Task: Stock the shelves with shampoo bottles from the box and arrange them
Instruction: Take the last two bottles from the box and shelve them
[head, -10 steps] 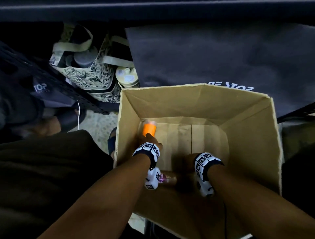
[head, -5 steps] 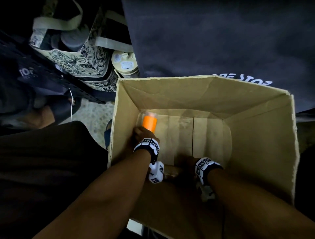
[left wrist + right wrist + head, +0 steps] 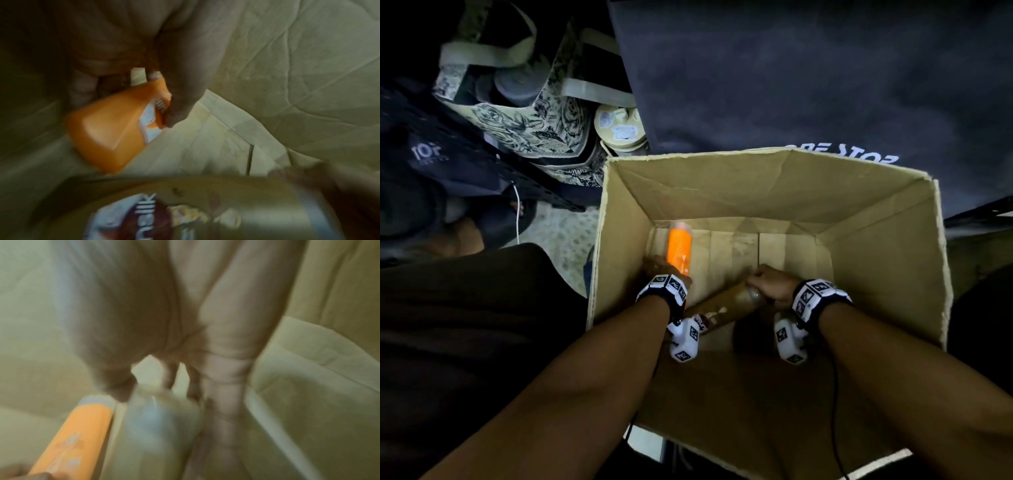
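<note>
Both hands are down inside an open cardboard box (image 3: 887,260). My left hand (image 3: 662,269) grips the lower end of an orange shampoo bottle (image 3: 679,248), whose pale cap points to the far wall; the left wrist view shows the fingers curled round the orange bottle (image 3: 111,129). My right hand (image 3: 767,284) grips the top end of a brown shampoo bottle (image 3: 722,308) that slants toward the near left. In the right wrist view, blurred, my fingers (image 3: 224,369) wrap the brown bottle (image 3: 160,421) beside the orange bottle (image 3: 78,438).
A patterned tote bag (image 3: 517,116) and a pale round container (image 3: 621,128) sit on the floor beyond the box's left corner. Dark printed fabric (image 3: 825,85) hangs behind the box. A sandalled foot (image 3: 482,222) is at left.
Both hands have risen from the box floor. The orange bottle shows more of its length, and the brown bottle has come up out from under my right hand.
</note>
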